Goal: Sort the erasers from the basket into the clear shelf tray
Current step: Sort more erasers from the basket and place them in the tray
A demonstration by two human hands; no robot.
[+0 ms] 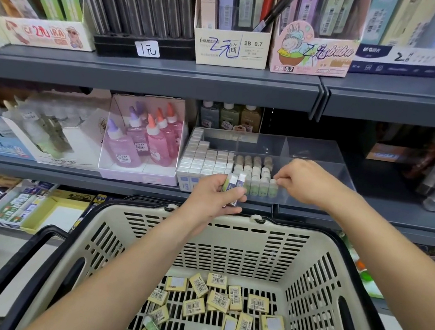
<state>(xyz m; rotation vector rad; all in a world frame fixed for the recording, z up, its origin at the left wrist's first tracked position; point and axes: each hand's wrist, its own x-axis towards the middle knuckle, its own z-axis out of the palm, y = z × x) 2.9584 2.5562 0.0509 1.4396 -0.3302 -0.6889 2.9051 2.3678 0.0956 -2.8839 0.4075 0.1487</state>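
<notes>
At mid-frame the left hand (215,194) grips a few erasers (237,181) in curled fingers, just in front of the clear tray (320,160) on the shelf (128,179). The right hand (301,182) pinches one green eraser (273,182) at the end of the tray's front row. In the lower frame, yellow erasers (218,300) lie loose in the basket (230,236).

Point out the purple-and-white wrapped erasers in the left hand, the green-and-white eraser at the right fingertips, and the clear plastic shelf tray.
purple-and-white wrapped erasers (237,181): head view, white upper ends.
green-and-white eraser (272,183): head view, white top.
clear plastic shelf tray (318,150): head view, bare right compartment wall.
</notes>
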